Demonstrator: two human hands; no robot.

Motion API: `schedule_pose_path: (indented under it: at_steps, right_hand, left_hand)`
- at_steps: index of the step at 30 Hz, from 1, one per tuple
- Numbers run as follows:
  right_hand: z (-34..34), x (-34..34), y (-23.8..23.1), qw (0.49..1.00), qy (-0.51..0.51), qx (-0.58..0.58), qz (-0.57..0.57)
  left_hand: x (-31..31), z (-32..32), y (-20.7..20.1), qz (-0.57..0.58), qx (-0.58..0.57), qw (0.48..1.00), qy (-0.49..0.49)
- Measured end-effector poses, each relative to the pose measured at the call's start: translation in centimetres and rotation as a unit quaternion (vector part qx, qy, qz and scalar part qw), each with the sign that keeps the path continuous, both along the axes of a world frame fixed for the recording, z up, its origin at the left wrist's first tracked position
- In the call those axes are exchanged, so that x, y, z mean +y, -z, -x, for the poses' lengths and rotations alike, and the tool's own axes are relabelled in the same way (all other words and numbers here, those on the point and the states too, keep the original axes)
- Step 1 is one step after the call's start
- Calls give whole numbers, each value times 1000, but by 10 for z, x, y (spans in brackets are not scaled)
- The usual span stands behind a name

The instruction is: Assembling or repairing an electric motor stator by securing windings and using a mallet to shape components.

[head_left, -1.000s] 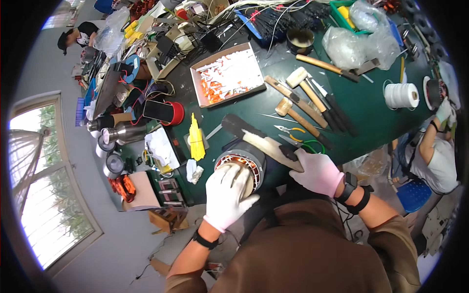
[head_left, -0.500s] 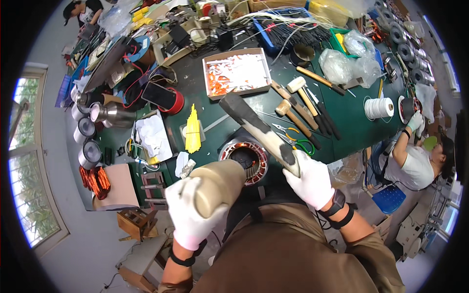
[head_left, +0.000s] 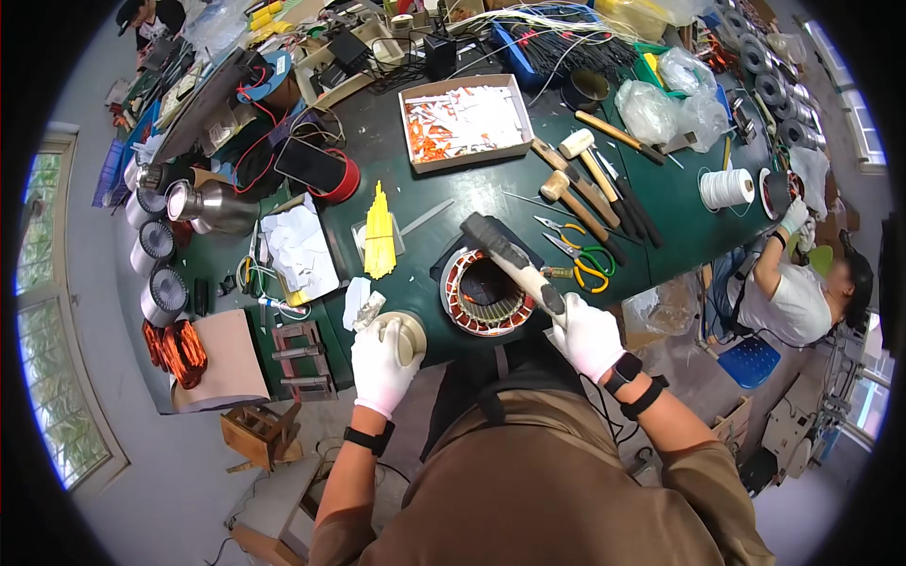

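Note:
My left hand (head_left: pixel 385 370), in a white glove, is closed on a beige cylinder (head_left: pixel 412 330) standing at the table's near edge. To its right lies a motor stator (head_left: pixel 462 309), a ring with copper windings and white slot liners around an open bore. My right hand (head_left: pixel 587 340), gloved too, grips the near end of a pale wooden stick (head_left: pixel 525 275) with a black-wrapped far end (head_left: pixel 483 231). The stick slants over the stator's right side, its dark end above the far rim. Whether it touches the stator I cannot tell.
Beyond the stator lie mallets (head_left: pixel 576 144), pliers (head_left: pixel 566 231), yellow strips (head_left: pixel 379 236) and a box of white and orange pieces (head_left: pixel 467 123). At left are a steel flask (head_left: pixel 212 208) and copper coils (head_left: pixel 179 354). A co-worker (head_left: pixel 793 292) sits at the right.
My left hand has moved the beige cylinder away from over the stator, down and left to the table edge. The stator's bore now shows. The stick has shifted slightly right and down.

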State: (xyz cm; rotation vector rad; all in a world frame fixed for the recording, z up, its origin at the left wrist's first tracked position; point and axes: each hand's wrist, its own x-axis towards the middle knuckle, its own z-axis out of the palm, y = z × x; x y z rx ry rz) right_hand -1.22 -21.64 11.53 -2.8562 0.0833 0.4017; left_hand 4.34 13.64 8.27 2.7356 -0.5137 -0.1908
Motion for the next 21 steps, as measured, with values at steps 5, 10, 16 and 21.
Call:
schedule_pose_path:
  at_steps: [5, 10, 16, 21]
  right_hand:
    - [9, 22, -34, 999, 11, -14, -27]
    - [28, 46, -17, 997, -20, 76, -15]
    - [35, 32, -4, 985, 146, -14, -91]
    - [21, -36, 33, 949, 299, 19, -96]
  left_hand:
    - [0, -5, -14, 31, 58, 998, -1]
    - [11, -12, -8, 88, 18, 996, 7]
    - [-6, -26, -23, 136, -1, 990, 42]
    - [-78, -56, -50, 180, 3, 963, 202]
